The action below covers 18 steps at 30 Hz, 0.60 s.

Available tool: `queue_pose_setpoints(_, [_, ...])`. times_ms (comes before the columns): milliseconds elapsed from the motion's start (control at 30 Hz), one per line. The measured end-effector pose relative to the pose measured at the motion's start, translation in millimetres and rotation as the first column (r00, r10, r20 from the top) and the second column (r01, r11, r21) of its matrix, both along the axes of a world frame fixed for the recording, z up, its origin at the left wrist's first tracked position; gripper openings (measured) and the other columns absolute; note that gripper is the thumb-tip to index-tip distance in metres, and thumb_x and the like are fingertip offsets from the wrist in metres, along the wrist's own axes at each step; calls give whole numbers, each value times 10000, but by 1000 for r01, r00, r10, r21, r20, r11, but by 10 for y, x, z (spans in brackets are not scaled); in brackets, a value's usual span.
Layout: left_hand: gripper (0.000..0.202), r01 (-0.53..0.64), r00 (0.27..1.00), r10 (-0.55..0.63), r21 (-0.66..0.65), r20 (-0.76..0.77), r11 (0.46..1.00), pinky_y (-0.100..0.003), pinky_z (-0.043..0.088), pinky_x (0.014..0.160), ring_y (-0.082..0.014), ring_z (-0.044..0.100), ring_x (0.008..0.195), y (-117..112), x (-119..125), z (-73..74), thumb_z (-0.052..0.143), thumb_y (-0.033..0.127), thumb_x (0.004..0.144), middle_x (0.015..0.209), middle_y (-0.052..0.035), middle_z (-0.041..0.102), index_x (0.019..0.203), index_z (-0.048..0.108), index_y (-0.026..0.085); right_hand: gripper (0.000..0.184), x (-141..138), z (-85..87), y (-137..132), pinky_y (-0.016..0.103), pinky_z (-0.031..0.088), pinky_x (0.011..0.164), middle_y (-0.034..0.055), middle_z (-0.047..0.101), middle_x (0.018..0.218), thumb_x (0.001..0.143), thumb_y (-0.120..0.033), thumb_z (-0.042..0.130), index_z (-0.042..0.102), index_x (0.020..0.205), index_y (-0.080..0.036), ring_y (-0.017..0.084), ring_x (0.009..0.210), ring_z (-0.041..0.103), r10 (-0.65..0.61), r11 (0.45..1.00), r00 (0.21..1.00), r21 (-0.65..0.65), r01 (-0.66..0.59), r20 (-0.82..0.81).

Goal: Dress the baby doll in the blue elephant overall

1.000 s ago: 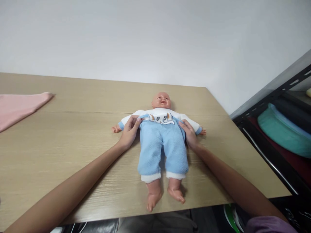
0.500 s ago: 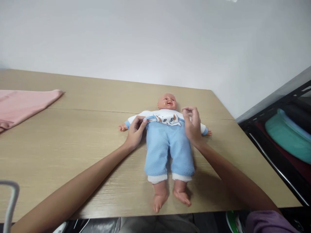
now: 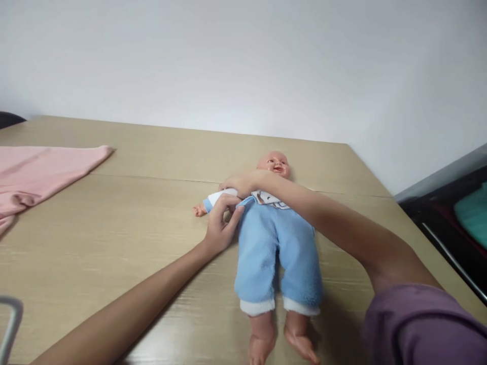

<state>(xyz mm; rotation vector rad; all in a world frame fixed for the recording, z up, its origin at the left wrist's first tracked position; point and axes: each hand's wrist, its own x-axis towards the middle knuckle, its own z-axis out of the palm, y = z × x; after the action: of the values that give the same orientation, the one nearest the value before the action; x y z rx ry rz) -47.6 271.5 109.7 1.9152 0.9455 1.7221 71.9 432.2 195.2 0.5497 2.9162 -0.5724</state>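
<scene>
A baby doll (image 3: 274, 161) lies on its back on the wooden table, head away from me and bare feet towards me. It wears a white top with blue cuffs and fluffy blue overalls (image 3: 262, 238) that have an animal face on the bib. My left hand (image 3: 225, 218) pinches the blue edge of the overalls at the doll's side between thumb and fingers. Crossing over the doll's chest, my right hand (image 3: 243, 183) is at the white sleeve just above my left hand. Its fingers are blurred and partly hidden. My right forearm covers the doll's other arm.
Pink cloth (image 3: 49, 170) lies on the table (image 3: 160, 213) at the left. A white wall rises behind. Right of the table stands a black rack (image 3: 449, 223) with a teal item (image 3: 474, 215) on it. A grey curved bar (image 3: 13, 319) shows at lower left.
My right hand has swung left from the doll's far side across its chest to the sleeve near my left hand. My left hand keeps its pinch. The view has shifted slightly.
</scene>
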Motion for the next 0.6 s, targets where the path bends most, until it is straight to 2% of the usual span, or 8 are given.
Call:
queue_pose_setpoints(100, [86,-2,1000,2,-19,5,1000,-310,489,795,-167,591,850,5,6,16,643,282,1125,943,-13,658,1058,675,238,437,-56,-41,-124,334,523,829,107,831,1275,885,-104,734,748,1306,-222,277,1084,765,-21,998,998,59,18,55])
queue_pose_setpoints(167, [114,2,1000,-2,-18,10,1000,-318,499,793,-173,599,848,4,8,26,640,308,1126,936,-18,664,1043,675,239,352,-8,-34,-173,344,516,841,112,825,1238,907,-161,726,748,1256,-201,283,1070,751,-90,995,994,35,93,-60])
queue_pose_setpoints(267, [182,-18,1000,18,-12,-12,1000,-354,522,807,-199,614,850,-17,1,33,643,385,1120,916,-34,674,1013,686,245,341,172,-5,-163,350,532,894,57,807,1182,892,-243,730,726,1232,-216,262,1049,732,-252,959,920,-208,194,-300])
queue_pose_setpoints(367, [244,-77,995,75,-15,-71,997,-423,555,870,-244,645,891,-50,-21,-2,629,466,1112,931,-62,704,1022,715,257,408,401,32,-125,351,546,948,-3,784,1105,783,-182,726,724,1185,-253,246,1072,712,-362,874,829,-465,142,-427])
queue_pose_setpoints(433, [247,-150,982,153,37,-109,988,-467,568,925,-272,657,951,-66,-44,-54,642,484,1097,965,-79,708,1029,742,268,408,530,51,-133,352,551,957,-17,772,1046,719,-138,701,733,1107,-260,237,1058,708,-391,830,793,-552,83,-468])
queue_pose_setpoints(533, [175,-238,962,257,190,-87,953,-498,559,993,-295,649,1070,-71,-77,-136,708,434,1057,1091,-105,647,1001,762,277,382,645,58,-205,380,555,988,-9,770,1047,707,-126,658,744,1055,-260,233,1039,715,-408,815,760,-576,55,-505])
queue_pose_setpoints(600, [178,-236,966,256,260,-43,936,-524,547,1027,-308,643,1132,-67,-85,-164,711,445,1048,1179,-117,589,994,741,278,407,670,50,-267,417,537,1066,11,771,1117,708,-112,635,762,1066,-257,246,1115,711,-384,854,757,-515,73,-529])
